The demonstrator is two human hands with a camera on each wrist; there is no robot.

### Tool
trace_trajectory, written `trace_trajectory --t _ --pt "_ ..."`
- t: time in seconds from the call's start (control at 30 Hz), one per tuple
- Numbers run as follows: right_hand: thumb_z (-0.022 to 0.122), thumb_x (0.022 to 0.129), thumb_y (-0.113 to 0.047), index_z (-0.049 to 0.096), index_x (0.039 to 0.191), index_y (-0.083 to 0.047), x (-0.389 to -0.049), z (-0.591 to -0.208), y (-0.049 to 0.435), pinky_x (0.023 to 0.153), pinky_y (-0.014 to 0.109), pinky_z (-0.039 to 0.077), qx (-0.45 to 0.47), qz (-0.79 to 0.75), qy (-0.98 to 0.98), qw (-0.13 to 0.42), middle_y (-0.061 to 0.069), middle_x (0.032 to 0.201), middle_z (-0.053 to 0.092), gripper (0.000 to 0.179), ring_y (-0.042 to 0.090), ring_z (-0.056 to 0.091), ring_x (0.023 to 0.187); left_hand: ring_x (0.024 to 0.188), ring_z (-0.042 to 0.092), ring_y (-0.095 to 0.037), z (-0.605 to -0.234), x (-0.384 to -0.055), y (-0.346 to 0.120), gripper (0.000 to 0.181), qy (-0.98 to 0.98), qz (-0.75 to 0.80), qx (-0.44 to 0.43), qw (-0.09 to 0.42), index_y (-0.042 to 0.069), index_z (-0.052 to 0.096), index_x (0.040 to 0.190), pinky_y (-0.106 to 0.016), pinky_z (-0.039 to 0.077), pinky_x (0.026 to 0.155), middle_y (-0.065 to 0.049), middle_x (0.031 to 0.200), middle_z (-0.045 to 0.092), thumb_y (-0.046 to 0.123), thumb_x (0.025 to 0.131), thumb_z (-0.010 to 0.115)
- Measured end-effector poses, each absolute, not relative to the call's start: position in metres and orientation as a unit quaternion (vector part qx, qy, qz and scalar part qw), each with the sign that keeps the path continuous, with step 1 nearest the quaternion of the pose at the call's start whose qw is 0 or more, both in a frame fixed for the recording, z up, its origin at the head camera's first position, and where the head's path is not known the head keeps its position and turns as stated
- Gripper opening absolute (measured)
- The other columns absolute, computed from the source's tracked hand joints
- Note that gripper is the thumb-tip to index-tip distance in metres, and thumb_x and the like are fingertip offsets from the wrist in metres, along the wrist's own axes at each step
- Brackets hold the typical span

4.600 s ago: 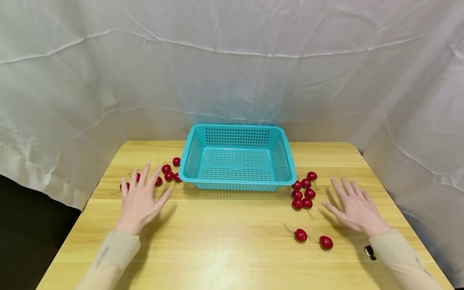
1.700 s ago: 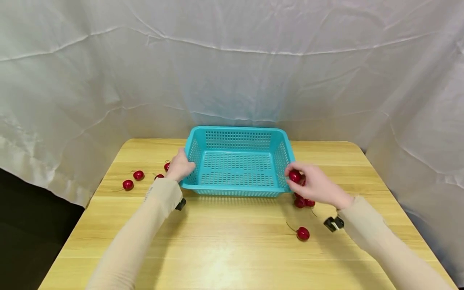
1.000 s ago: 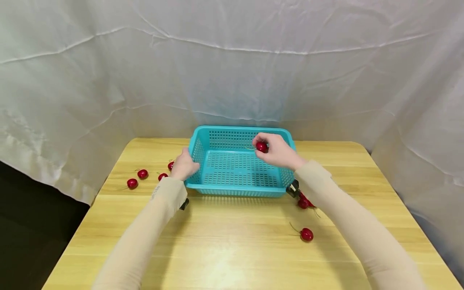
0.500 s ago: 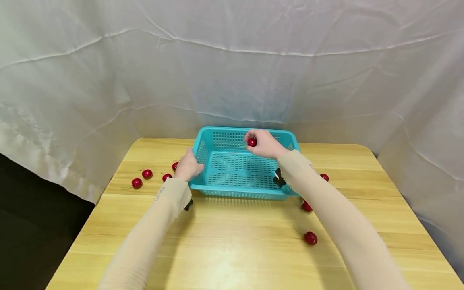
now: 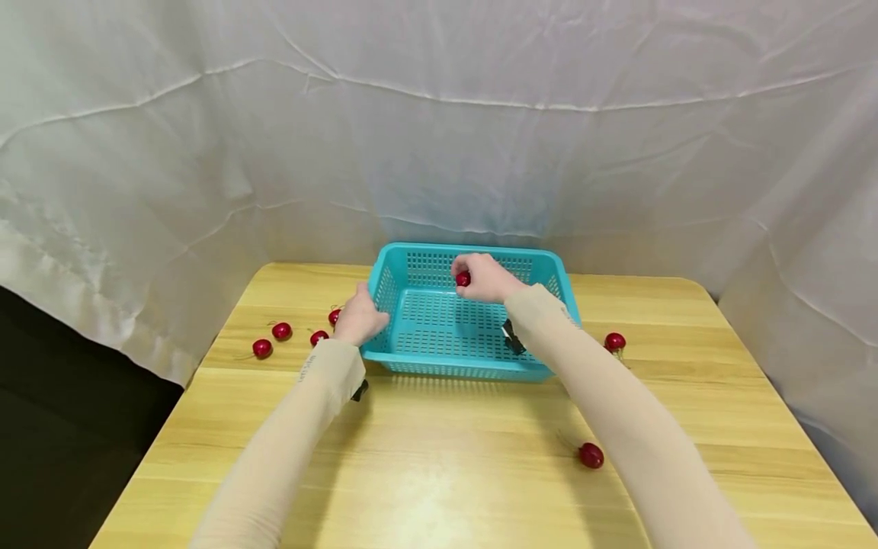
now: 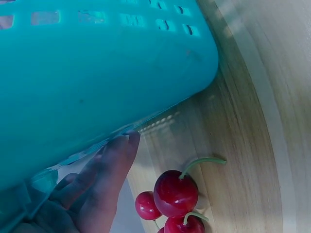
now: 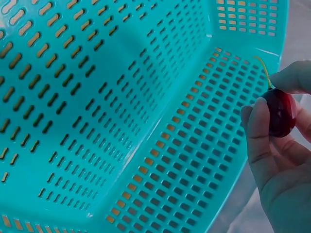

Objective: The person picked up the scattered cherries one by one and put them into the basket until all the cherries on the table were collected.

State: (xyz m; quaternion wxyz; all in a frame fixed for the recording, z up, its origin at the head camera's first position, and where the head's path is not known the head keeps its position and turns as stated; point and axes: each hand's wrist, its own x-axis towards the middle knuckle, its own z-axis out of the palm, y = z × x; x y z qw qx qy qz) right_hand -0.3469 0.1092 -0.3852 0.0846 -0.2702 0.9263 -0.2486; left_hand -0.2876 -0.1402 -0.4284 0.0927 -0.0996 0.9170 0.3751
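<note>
A turquoise perforated plastic basket stands at the back of the table. My left hand grips its left rim, thumb on the inner side; in the left wrist view its fingers lie against the outside under the rim. Over the back part of the basket, my right hand pinches a dark red cherry between thumb and fingers. In the right wrist view this cherry has its stem upward, and the perforated floor in sight bears no fruit.
Left of the basket lie several cherries, among them one near the edge. To the right are a cherry by the forearm and another cherry nearer the front; the right sleeve hides part of that side. A pale curtain hangs behind the wooden table.
Both hands were spread open over the table at first. Then the left took hold of the basket's rim, and the right carried a cherry leftward from the basket's right edge to over its inside.
</note>
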Motion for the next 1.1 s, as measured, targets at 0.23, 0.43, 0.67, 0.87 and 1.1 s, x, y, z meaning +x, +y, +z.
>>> trace_trajectory --t 0.23,0.43,0.67,0.87,1.1 --pt "0.061 0.096 -0.009 0.059 0.122 -0.003 -0.349 -0.390 0.103 0.088 0.039 0.053 -0.267 -0.234 0.930 0.091 0.016 0.124 0.065 0.027 0.026 0.059 0.101 0.126 0.056 -0.043 -0.429 -0.290 -0.140 0.072 0.917 0.375 -0.101 0.092 0.009 0.020 0.155 -0.065 0.049 0.103 -0.024 0.146 0.050 0.015 0.095 0.060" --pt "0.062 0.096 -0.010 0.059 0.123 -0.004 -0.349 -0.393 0.101 0.096 0.043 0.054 -0.259 -0.235 0.932 0.094 0.017 0.128 0.064 0.028 0.029 0.061 0.111 0.128 0.055 -0.043 -0.429 -0.290 -0.139 0.074 0.914 0.381 -0.105 0.092 0.010 0.020 0.155 -0.066 0.047 0.104 -0.024 0.147 0.049 0.014 0.094 0.061" --pt "0.062 0.097 -0.012 0.058 0.128 -0.007 -0.349 -0.393 0.102 0.104 0.047 0.051 -0.256 -0.233 0.933 0.099 0.020 0.134 0.060 0.032 0.032 0.058 0.122 0.128 0.055 -0.043 -0.429 -0.290 -0.140 0.074 0.918 0.375 -0.098 0.090 0.009 0.019 0.156 -0.065 0.049 0.102 -0.024 0.148 0.049 0.014 0.094 0.061" --pt "0.061 0.097 -0.013 0.057 0.132 -0.007 -0.349 -0.392 0.107 0.104 0.048 0.051 -0.261 -0.225 0.933 0.103 0.020 0.135 0.059 0.035 0.033 0.059 0.124 0.125 0.057 -0.043 -0.430 -0.291 -0.141 0.075 0.919 0.371 -0.097 0.090 0.009 0.020 0.154 -0.064 0.050 0.101 -0.024 0.146 0.050 0.015 0.093 0.063" --pt "0.060 0.097 -0.013 0.059 0.130 -0.008 -0.345 -0.387 0.115 0.100 0.046 0.053 -0.252 -0.227 0.936 0.097 0.016 0.131 0.061 0.033 0.032 0.061 0.121 0.125 0.057 -0.042 -0.428 -0.291 -0.141 0.073 0.920 0.368 -0.100 0.092 0.009 0.021 0.154 -0.063 0.050 0.102 -0.023 0.145 0.051 0.014 0.093 0.062"
